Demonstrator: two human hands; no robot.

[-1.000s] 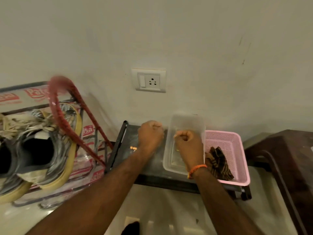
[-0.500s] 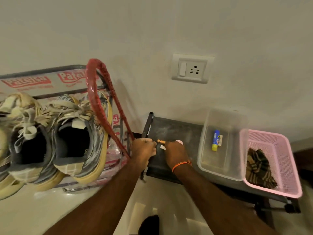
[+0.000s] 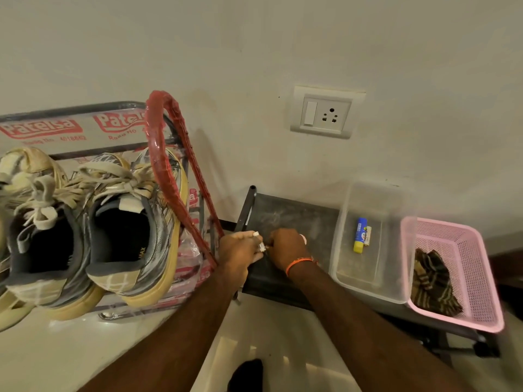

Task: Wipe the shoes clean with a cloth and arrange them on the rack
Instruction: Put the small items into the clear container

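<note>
A small whitish object (image 3: 262, 246), too small to be identified, is pinched between the left hand (image 3: 239, 251) and the right hand (image 3: 285, 247), both curled together over the dusty black stand (image 3: 291, 213), presumably so it can be worked with both hands. The sneakers (image 3: 93, 222) are seated on the rack (image 3: 167, 142) at left; the striped cloth (image 3: 433, 281) is kept in the pink basket (image 3: 481, 301) at far right
</note>
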